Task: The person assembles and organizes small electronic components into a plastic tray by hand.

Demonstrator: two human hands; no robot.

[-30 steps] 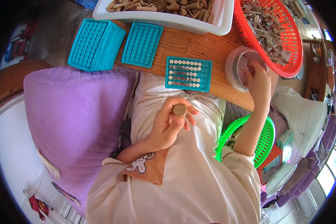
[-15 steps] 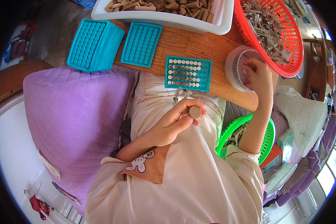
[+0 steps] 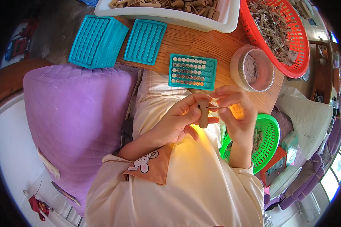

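Note:
My left hand [image 3: 178, 120] holds a short tan cylinder [image 3: 204, 118] upright between thumb and fingers, above my lap. A small dark slit shows on its side. My right hand [image 3: 236, 117] pinches a thin, pin-like rod [image 3: 213, 108], whose tip meets the cylinder's side; whether it goes in cannot be seen. Just beyond both hands lies a teal tray [image 3: 212, 70] with round pockets, several rows of them filled with white and shiny discs. To its right stands a round translucent tub [image 3: 236, 70] with fine pinkish-grey contents.
A stack of teal trays [image 3: 91, 41] and a single teal tray [image 3: 145, 41] stand at the table's left. Behind them is a white bin [image 3: 170, 17] of tan pieces. A red basket [image 3: 301, 45] of tangled scraps stands far right, a green basket [image 3: 271, 140] beside my right forearm.
My right hand has come from the tub to my left hand, bringing the thin rod. The cylinder has turned from end-on to showing its side.

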